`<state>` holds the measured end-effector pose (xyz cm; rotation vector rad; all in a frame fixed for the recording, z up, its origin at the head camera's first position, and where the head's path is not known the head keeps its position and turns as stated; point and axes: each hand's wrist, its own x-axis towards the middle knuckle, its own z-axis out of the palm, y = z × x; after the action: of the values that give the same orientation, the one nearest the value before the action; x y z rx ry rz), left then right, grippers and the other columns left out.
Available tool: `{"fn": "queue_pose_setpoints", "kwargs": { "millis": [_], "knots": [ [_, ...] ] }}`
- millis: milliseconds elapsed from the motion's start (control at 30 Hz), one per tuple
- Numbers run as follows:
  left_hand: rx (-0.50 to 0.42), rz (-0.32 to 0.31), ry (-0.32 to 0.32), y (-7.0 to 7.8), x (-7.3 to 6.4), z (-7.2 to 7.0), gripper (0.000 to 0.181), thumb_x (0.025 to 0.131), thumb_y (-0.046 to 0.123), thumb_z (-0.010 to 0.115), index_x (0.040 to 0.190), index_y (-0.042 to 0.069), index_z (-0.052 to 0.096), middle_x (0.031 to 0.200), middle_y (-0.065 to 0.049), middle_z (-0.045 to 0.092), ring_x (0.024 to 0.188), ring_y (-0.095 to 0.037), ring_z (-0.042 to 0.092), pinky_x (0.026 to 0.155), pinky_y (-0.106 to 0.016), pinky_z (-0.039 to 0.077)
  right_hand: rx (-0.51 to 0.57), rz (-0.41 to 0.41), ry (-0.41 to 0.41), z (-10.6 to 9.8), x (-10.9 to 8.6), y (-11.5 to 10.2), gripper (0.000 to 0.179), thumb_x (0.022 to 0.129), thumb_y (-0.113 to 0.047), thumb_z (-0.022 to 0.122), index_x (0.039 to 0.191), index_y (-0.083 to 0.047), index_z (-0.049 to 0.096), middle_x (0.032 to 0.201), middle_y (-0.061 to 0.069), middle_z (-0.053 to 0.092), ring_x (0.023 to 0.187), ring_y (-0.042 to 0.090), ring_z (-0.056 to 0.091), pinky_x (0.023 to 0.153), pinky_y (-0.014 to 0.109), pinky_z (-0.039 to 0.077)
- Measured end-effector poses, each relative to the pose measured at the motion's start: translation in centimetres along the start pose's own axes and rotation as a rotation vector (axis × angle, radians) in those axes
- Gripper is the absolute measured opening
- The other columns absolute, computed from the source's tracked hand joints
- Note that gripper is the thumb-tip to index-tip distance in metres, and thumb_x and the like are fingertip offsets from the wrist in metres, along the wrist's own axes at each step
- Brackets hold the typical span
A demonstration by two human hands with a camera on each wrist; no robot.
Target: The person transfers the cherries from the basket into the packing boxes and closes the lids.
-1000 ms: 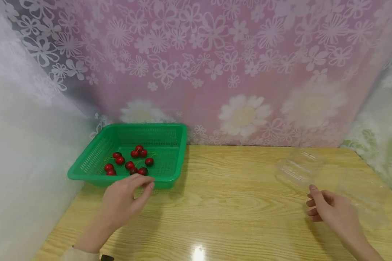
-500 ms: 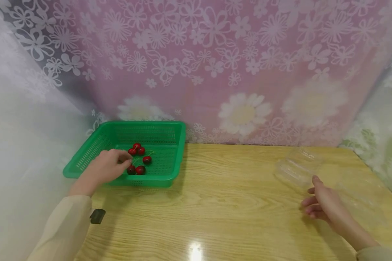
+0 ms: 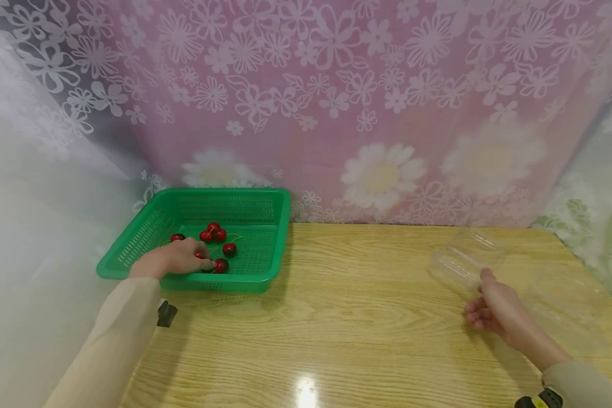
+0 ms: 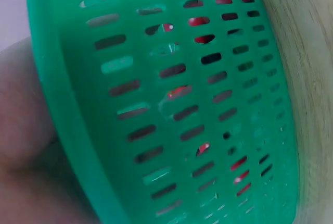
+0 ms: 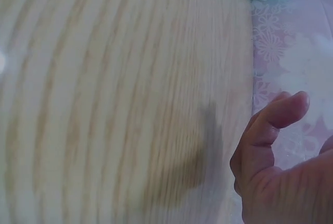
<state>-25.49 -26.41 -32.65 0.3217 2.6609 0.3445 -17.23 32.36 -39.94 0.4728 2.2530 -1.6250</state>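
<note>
My left hand [image 3: 175, 258] reaches over the near rim of a green plastic basket [image 3: 280, 238], fingers bent down among red cherries. The fingertips are right at a dark red cherry [image 3: 221, 266]; whether they pinch one I cannot tell. Several cherries lie in the basket, such as a bunch with joined stems [image 3: 213, 228] and a single cherry [image 3: 229, 250]; others are hidden behind the hand. In the left wrist view the slotted basket wall [image 4: 171, 114] covers most of the fingers. My right hand [image 3: 500, 309], loosely curled and holding nothing, hovers beside an opened clear plastic box [image 3: 454, 266].
A second clear plastic piece [image 3: 566, 306] lies right of the right hand, faint against the wooden table [image 3: 357, 317]. A pink flowered curtain [image 3: 311, 113] hangs along the back edge, and pale cloth [image 3: 41, 226] closes in the left side.
My left hand has gone from above the basket's near rim down inside, first left, then slightly right to the front cherries. My right hand has shifted slightly left and up, towards the clear box.
</note>
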Motion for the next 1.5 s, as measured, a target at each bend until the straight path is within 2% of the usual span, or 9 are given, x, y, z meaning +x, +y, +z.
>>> {"fn": "queue_pose_setpoints", "kwargs": {
  "millis": [133, 267, 433, 667, 900, 1100, 1233, 1300, 1500],
  "knots": [
    [0.004, -0.009, -0.032, 0.3, 0.6, 0.2, 0.054, 0.100, 0.038, 0.063, 0.140, 0.002, 0.056, 0.144, -0.026, 0.054, 0.129, -0.047, 0.053, 0.098, -0.060, 0.049, -0.035, -0.006, 0.000, 0.2, 0.3, 0.1, 0.064, 0.109, -0.043, 0.012, 0.131, 0.015, 0.027, 0.074, -0.003, 0.062, 0.062, 0.009, 0.063, 0.060, 0.027, 0.057],
    [0.007, 0.002, -0.045, 0.4, 1.1, 0.4, 0.056, 0.100, 0.033, 0.067, 0.145, 0.002, 0.053, 0.147, -0.026, 0.052, 0.132, -0.049, 0.052, 0.100, -0.060, 0.049, -0.057, -0.020, -0.003, 0.5, 0.3, 0.4, 0.048, 0.110, -0.037, 0.021, 0.115, 0.007, 0.039, 0.072, -0.004, 0.061, 0.061, 0.008, 0.063, 0.058, 0.026, 0.056],
    [-0.002, 0.028, -0.054, 0.4, 1.6, 0.6, 0.048, 0.099, 0.023, 0.068, 0.142, 0.006, 0.058, 0.144, -0.025, 0.055, 0.131, -0.046, 0.053, 0.099, -0.057, 0.051, -0.087, -0.039, -0.016, 1.2, 0.1, 1.0, 0.040, 0.111, -0.033, 0.029, 0.107, 0.003, 0.045, 0.073, -0.003, 0.059, 0.060, 0.008, 0.060, 0.055, 0.025, 0.055],
    [0.032, 0.064, -0.076, 0.5, 1.9, 0.9, 0.045, 0.100, 0.024, 0.067, 0.142, 0.008, 0.060, 0.146, -0.024, 0.055, 0.134, -0.045, 0.052, 0.098, -0.053, 0.052, -0.138, -0.025, -0.085, 1.7, -0.4, 1.6, 0.037, 0.112, -0.035, 0.036, 0.097, -0.003, 0.049, 0.074, 0.000, 0.057, 0.057, 0.009, 0.056, 0.053, 0.025, 0.051],
    [0.038, 0.075, -0.089, 0.2, 2.4, 1.2, 0.047, 0.101, 0.026, 0.066, 0.144, 0.007, 0.058, 0.148, -0.026, 0.052, 0.137, -0.049, 0.048, 0.102, -0.058, 0.050, -0.168, -0.017, -0.150, 2.2, -0.9, 1.3, 0.038, 0.111, -0.038, 0.038, 0.096, -0.005, 0.049, 0.074, 0.000, 0.058, 0.057, 0.009, 0.055, 0.053, 0.026, 0.051],
    [0.041, 0.085, -0.099, 0.0, 2.4, 1.2, 0.044, 0.101, 0.032, 0.066, 0.139, 0.010, 0.064, 0.139, -0.018, 0.062, 0.129, -0.040, 0.058, 0.100, -0.055, 0.052, -0.186, -0.031, -0.227, 2.6, -1.3, 0.9, 0.041, 0.111, -0.042, 0.040, 0.102, -0.003, 0.051, 0.074, 0.000, 0.059, 0.058, 0.009, 0.056, 0.052, 0.025, 0.051],
    [0.066, 0.057, -0.086, 0.2, 2.0, 0.7, 0.043, 0.098, 0.037, 0.069, 0.135, 0.015, 0.068, 0.140, -0.014, 0.063, 0.127, -0.036, 0.059, 0.099, -0.054, 0.052, -0.186, -0.024, -0.277, 2.7, -1.5, 0.8, 0.044, 0.110, -0.045, 0.040, 0.104, -0.003, 0.050, 0.075, 0.000, 0.060, 0.058, 0.008, 0.055, 0.053, 0.024, 0.051],
    [0.076, 0.028, -0.081, 0.3, 1.7, 0.4, 0.046, 0.097, 0.037, 0.070, 0.137, 0.014, 0.066, 0.144, -0.017, 0.059, 0.129, -0.038, 0.057, 0.099, -0.055, 0.052, -0.185, -0.020, -0.290, 2.6, -1.5, 0.8, 0.045, 0.110, -0.046, 0.040, 0.104, -0.004, 0.050, 0.076, 0.001, 0.060, 0.059, 0.008, 0.055, 0.053, 0.024, 0.051],
    [0.039, 0.007, -0.110, 0.4, 1.2, -0.3, 0.039, 0.098, 0.016, 0.068, 0.135, 0.005, 0.066, 0.139, -0.020, 0.061, 0.114, -0.035, 0.061, 0.088, -0.044, 0.054, -0.180, -0.017, -0.327, 2.3, -1.3, 1.0, 0.048, 0.110, -0.049, 0.038, 0.107, -0.002, 0.051, 0.076, 0.000, 0.062, 0.057, 0.007, 0.053, 0.052, 0.023, 0.050]
  ]
}}
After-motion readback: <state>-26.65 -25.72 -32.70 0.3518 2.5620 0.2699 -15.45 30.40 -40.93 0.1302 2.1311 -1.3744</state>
